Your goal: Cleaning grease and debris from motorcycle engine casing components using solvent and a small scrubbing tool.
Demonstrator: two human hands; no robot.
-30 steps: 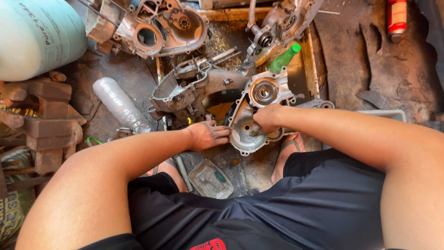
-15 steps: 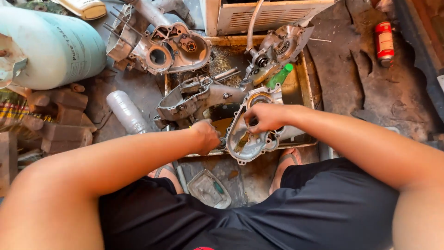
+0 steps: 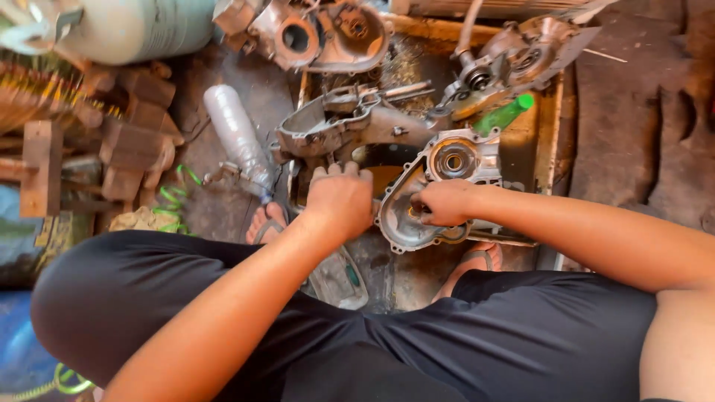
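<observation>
I look straight down over my own lap. Biggest around me is the pale gas cylinder (image 3: 141,30) at the top left, cut off by the frame edge. Next comes the wooden tray (image 3: 550,126) of greasy engine parts ahead of my knees: a rusty casing (image 3: 313,33) at its far end, a grey casing (image 3: 328,126) lying just beyond my left hand, and another engine block (image 3: 521,56) at the upper right with a green bottle (image 3: 505,115) beside it. A clear plastic bottle (image 3: 237,138) lies on the floor to the left, near a stack of wood blocks (image 3: 134,141).

The engine cover (image 3: 436,186) sits at the near edge of the tray, tilted toward me. My right hand (image 3: 443,202) is closed over its middle, fingers curled in on the cover; what they pinch I cannot make out. My left hand (image 3: 339,197) is clenched at the cover's left rim, knuckles up, but whether it actually grips the rim or something under it I cannot tell.

Since half a second ago the view has swung left and closer, the left hand has turned knuckles-up, and the red can at the right has left the frame.

My feet in sandals (image 3: 473,260) are partly hidden beneath my arms, and a flat grey part (image 3: 342,279) between them is too blurred to identify.
</observation>
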